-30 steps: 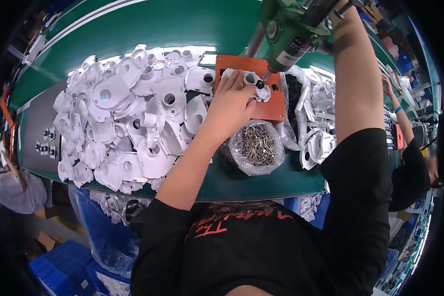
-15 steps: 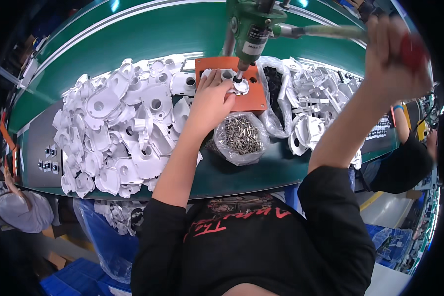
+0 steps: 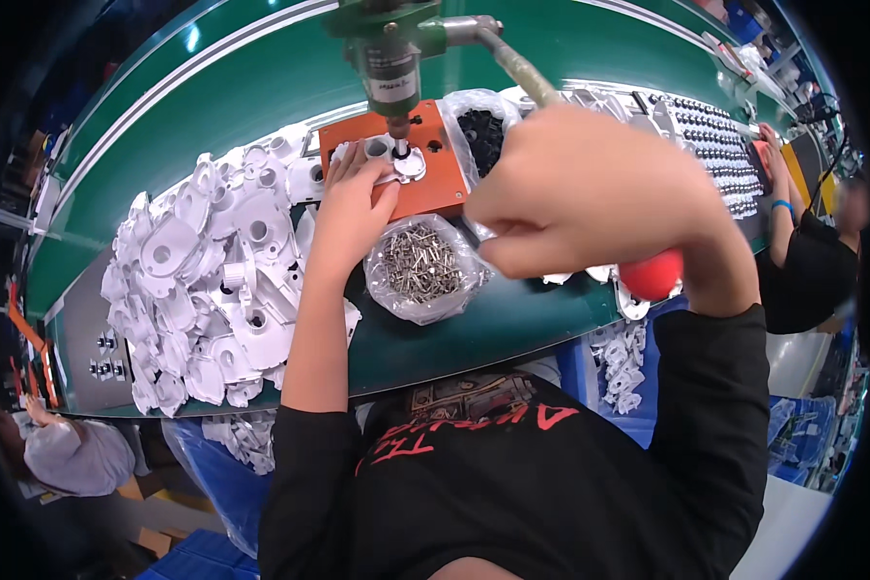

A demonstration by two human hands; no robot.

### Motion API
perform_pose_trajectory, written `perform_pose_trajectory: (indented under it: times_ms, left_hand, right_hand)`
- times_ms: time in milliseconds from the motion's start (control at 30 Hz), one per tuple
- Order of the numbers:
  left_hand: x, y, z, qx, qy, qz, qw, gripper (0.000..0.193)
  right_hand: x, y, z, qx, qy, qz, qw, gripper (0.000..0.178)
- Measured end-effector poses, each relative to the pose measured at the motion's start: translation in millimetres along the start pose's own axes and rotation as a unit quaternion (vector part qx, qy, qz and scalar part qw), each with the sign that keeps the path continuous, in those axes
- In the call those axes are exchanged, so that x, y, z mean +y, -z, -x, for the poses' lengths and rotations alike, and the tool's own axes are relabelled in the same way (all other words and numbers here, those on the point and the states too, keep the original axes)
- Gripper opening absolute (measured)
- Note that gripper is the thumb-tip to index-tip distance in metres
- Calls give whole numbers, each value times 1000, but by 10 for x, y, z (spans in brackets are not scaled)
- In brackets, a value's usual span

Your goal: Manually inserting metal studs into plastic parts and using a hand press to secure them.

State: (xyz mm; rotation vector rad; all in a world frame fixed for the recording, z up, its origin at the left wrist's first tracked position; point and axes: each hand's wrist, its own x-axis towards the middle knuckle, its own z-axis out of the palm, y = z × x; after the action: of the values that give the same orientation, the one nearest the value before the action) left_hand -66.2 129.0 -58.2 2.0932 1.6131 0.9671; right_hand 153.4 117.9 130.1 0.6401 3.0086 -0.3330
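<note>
A white plastic part (image 3: 412,166) lies on the orange fixture block (image 3: 442,190), right under the green hand press (image 3: 389,72). The press's tip meets the part or hovers just over it; I cannot tell which. My left hand (image 3: 351,205) holds the part from the left, fingers laid over its edge and thumb toward the front. My right hand (image 3: 604,188) is closed around the press lever (image 3: 518,66). The lever's red ball knob (image 3: 652,275) shows below the fist. My right hand hides part of the bench behind it.
White plastic parts (image 3: 198,280) are heaped on the left. Before the fixture stands a bag of metal pins (image 3: 420,266); a bag of black parts (image 3: 480,135) lies behind it. Rows of small parts (image 3: 715,145) fill the far right, where a co-worker's arm (image 3: 781,198) reaches in.
My right hand has pulled the lever down and toward me from its raised place at the upper right. My left hand stays on the white part. The whole view has shifted.
</note>
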Motion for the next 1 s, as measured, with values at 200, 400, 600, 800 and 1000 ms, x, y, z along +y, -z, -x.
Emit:
perform_pose_trajectory:
  times_ms: [200,400,600,800,1000]
  left_hand:
    - [39,-23,-4,2,-15,-9,1000,20]
    - [-14,-20,-72,4,26,-21,999,35]
    - [-128,188,-412,-15,44,-11,999,49]
    - [-77,52,-678,-111,1,-133,985,54]
    - [31,350,-613,-97,18,-285,954,57]
  right_hand:
    - [8,-535,27,67,-36,92,993,21]
    - [112,-373,70,166,53,-245,954,30]
    - [626,-32,-126,440,194,-594,645,34]
    - [1302,290,-884,565,-12,-588,579,28]
    - [1218,-5,-502,376,4,-620,689,21]
